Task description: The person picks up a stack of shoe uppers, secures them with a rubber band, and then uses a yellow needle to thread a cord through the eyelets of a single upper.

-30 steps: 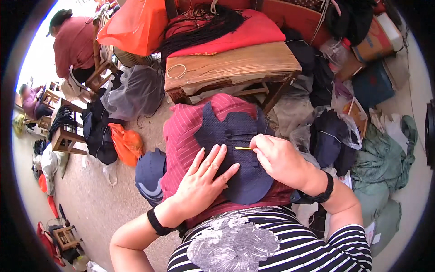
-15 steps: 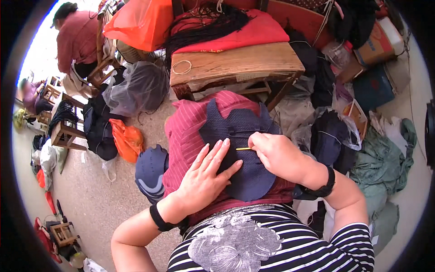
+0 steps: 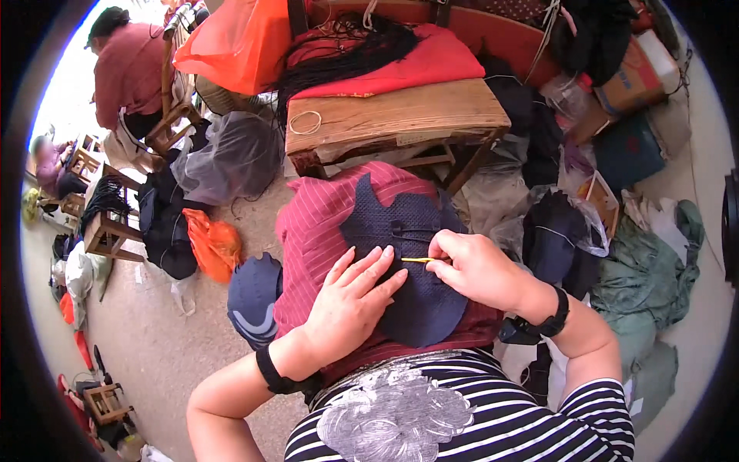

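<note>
A dark navy textured fabric piece [image 3: 423, 319], cut with a curved outline, lies across my lap on a maroon pinstriped cloth [image 3: 312, 223]. My left hand [image 3: 350, 296] rests on it palm down, its fingers stretched out toward the middle of the piece. Between the thumb and fingers of my right hand [image 3: 481, 269] is a thin yellow needle-like tool [image 3: 414, 259], its end pointing left, close to my left fingertips. Dark cord [image 3: 412, 231] crosses the fabric just above the tool. Its exact path, and the tool's other end under my right fingers, cannot be made out.
Similar navy pieces [image 3: 252, 292] are stacked left of my lap. Ahead stands a wooden bench [image 3: 400, 112] bearing red cloth and black cords [image 3: 339, 58]. Bags and fabric crowd the right; an orange bag [image 3: 212, 246] lies left. One person [image 3: 131, 69] sits at the far left, another beyond.
My right hand and the yellow tool have shifted slightly down. My left hand has edged closer to the tool's end, and more dark cord shows on the fabric.
</note>
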The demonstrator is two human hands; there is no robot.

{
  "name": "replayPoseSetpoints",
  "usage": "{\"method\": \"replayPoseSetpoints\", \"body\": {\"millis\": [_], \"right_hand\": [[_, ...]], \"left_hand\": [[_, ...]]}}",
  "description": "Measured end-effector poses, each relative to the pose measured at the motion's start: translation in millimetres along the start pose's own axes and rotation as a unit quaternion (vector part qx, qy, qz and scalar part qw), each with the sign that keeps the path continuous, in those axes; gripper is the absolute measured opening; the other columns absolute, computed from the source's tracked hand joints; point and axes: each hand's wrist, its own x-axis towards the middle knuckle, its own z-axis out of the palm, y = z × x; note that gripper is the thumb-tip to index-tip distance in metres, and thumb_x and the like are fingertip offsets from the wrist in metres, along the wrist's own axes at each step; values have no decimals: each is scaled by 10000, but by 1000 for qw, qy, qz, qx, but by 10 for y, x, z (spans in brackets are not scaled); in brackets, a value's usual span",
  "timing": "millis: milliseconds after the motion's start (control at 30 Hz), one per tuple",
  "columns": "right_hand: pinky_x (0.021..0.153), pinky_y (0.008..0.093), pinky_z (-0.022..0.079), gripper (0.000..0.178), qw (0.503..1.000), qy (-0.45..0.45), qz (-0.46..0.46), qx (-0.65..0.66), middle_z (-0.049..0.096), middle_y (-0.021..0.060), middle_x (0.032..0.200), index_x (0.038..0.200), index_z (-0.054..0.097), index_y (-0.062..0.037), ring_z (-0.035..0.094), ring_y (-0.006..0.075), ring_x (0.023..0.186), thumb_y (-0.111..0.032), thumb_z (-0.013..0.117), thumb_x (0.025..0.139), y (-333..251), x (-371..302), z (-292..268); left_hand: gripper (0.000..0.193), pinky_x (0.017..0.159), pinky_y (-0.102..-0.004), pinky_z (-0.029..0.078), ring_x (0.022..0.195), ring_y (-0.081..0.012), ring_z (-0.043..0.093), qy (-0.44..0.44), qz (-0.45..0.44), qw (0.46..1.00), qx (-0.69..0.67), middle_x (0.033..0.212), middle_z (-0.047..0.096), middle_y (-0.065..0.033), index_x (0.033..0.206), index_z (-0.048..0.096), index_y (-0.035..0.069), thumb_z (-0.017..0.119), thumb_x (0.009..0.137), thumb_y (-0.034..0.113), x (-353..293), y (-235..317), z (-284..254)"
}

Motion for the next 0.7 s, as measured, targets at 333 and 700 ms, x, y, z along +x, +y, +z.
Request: {"method": "replayPoseSetpoints", "body": {"millis": [333,700], "right_hand": [[618,449,500,196,989,15,-101,-103,609,150,781,881,504,-40,639,367,753,-159,659,870,40,116,251],[631,430,537,265,989,1,-87,-116,639,163,815,908,526,-16,663,355,748,-212,695,852,74,41,259]], "left_hand": [[223,803,-426,457,889,-314,570,45,-26,999,-2,921,581,-109,966,577,60,705,785,82,356,-156,-21],[153,781,-418,458,848,-327,547,-95,114,989,20,865,528,-126,948,567,30,640,828,91,378,-298,-339]]}}
